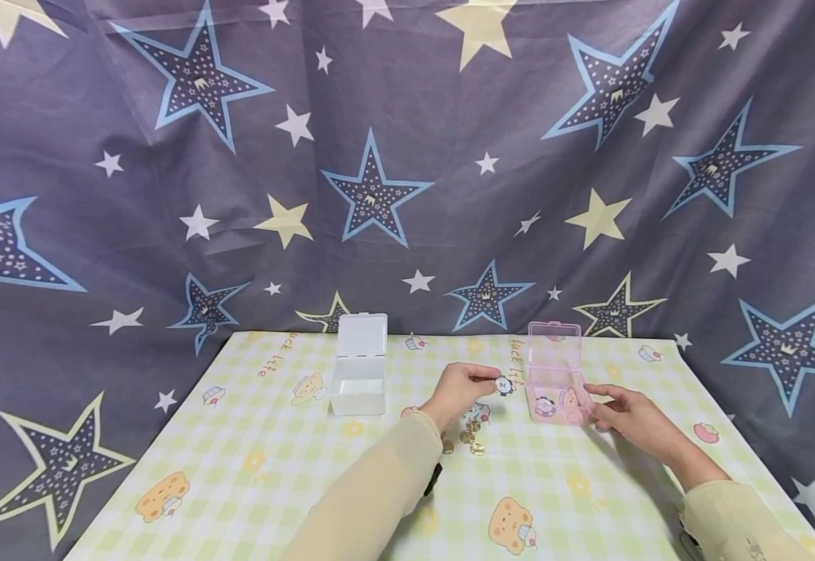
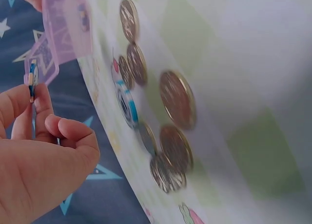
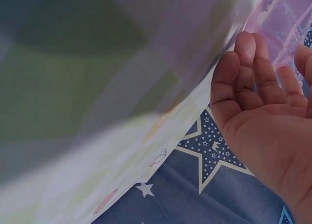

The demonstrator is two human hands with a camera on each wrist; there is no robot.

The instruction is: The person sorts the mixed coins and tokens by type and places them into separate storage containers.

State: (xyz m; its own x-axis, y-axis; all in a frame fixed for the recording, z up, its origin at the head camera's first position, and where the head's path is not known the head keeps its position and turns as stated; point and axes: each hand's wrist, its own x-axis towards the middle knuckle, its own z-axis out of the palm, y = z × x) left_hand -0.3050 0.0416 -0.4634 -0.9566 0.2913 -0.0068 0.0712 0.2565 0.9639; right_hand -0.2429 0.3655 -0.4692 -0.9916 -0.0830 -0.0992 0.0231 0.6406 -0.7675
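Note:
My left hand (image 1: 465, 387) pinches a blue and white chip (image 1: 504, 385) between thumb and fingers, holding it just left of an open pink plastic box (image 1: 555, 382). In the left wrist view the chip (image 2: 32, 79) is seen edge-on at my fingertips (image 2: 43, 95). Below that hand a heap of gold coins (image 1: 471, 442) lies on the tablecloth, with another blue and white chip (image 2: 127, 107) among the coins (image 2: 178, 100). My right hand (image 1: 625, 417) rests at the pink box's right side, fingers straight, touching the pink box (image 3: 285, 24).
An open clear white box (image 1: 360, 366) stands to the left on the yellow checked tablecloth (image 1: 253, 467). A star-patterned blue cloth (image 1: 379, 156) hangs behind the table and around its edges.

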